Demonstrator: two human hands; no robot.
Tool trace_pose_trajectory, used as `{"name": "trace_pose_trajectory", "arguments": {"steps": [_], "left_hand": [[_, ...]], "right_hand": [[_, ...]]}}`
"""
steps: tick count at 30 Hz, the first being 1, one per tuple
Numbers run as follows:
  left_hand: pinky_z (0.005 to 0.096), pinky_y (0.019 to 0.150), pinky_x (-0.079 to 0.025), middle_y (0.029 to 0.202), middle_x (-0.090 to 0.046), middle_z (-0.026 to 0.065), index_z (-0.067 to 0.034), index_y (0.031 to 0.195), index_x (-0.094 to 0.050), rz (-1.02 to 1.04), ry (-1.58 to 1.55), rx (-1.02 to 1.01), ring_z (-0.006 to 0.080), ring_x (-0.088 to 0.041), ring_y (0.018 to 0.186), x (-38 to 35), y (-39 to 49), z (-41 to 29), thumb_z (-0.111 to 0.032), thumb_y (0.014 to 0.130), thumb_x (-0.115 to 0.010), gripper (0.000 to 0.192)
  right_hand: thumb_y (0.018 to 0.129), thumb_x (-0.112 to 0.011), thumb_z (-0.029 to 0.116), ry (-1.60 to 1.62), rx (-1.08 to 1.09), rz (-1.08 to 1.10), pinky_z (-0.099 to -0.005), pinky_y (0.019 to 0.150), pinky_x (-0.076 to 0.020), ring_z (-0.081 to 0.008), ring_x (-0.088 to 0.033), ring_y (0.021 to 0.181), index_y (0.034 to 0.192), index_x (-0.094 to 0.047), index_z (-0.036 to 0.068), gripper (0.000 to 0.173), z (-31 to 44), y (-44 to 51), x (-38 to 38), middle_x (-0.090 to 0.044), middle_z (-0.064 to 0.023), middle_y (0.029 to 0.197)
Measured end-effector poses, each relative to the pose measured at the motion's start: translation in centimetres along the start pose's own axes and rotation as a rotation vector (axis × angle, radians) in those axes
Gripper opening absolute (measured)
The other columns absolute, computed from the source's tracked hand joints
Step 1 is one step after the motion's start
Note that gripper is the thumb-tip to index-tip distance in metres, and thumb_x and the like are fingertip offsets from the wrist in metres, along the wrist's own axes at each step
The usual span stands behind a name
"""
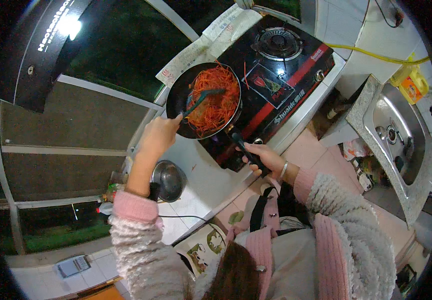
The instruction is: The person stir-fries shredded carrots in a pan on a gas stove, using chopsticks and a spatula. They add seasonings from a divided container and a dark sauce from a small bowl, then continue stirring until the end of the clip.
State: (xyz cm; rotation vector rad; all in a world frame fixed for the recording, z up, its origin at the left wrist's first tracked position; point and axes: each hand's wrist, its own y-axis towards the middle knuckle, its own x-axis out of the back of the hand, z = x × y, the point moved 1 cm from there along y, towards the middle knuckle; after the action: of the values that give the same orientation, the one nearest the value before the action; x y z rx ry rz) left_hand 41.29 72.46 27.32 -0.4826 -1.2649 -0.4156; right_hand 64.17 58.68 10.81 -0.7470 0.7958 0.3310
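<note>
My left hand [160,135] grips the handle of a dark spatula [202,100], whose head rests among orange-red shreds that look like carrot [216,112]. These shreds fill much of a black frying pan [178,88] on the near burner of a two-burner gas stove [253,101]. That burner is hidden under the pan. My right hand [264,159], with a bracelet at the wrist, is closed around the black pan handle [244,144]. One loose shred [245,75] lies on the black stove top beside the pan.
A metal bowl [169,180] stands on the white counter near my left forearm. The far burner [279,43] holds no pan. To the right are a steel sink [392,131] and a yellow bottle [412,84]. A dark range hood [39,56] hangs at upper left.
</note>
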Motion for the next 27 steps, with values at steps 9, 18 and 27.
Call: {"name": "trace_pose_trajectory", "arguments": {"steps": [9, 18, 27], "left_hand": [[0.0445, 0.067, -0.053, 0.076, -0.065, 0.0163, -0.018, 0.110, -0.070, 0.207, 0.088, -0.081, 0.0342, -0.065, 0.074, 2.6, -4.5, 1.7, -0.010, 0.081, -0.059, 0.032], [0.0452, 0.071, -0.054, 0.081, -0.065, 0.0214, -0.019, 0.112, -0.069, 0.188, 0.046, 0.048, 0.0368, -0.065, 0.078, 2.0, -1.4, 0.9, -0.007, 0.080, -0.060, 0.036], [0.0447, 0.073, -0.054, 0.079, -0.065, 0.0205, -0.023, 0.108, -0.072, 0.365, 0.178, -0.022, 0.0374, -0.066, 0.076, 7.8, -3.4, 2.9, -0.011, 0.077, -0.064, 0.034]], "right_hand": [[0.097, -0.049, 0.041, 0.007, -0.012, 0.024, -0.0196, 0.040, -0.0338, -0.0058, -0.042, 0.051, 0.126, -0.050, 0.010, 0.042, 0.0, -0.1, -0.1, -0.050, 0.0011, 0.080], [0.097, -0.049, 0.042, -0.015, 0.006, 0.033, -0.0191, 0.040, -0.0349, -0.0052, -0.043, 0.050, 0.126, -0.049, 0.007, 0.045, 0.1, -0.4, 0.0, -0.050, 0.0015, 0.079], [0.097, -0.049, 0.044, -0.027, 0.007, 0.007, -0.0217, 0.039, -0.0341, -0.0067, -0.043, 0.049, 0.115, -0.057, 0.011, 0.038, 0.0, -0.1, 0.5, -0.055, 0.0000, 0.079]]}}
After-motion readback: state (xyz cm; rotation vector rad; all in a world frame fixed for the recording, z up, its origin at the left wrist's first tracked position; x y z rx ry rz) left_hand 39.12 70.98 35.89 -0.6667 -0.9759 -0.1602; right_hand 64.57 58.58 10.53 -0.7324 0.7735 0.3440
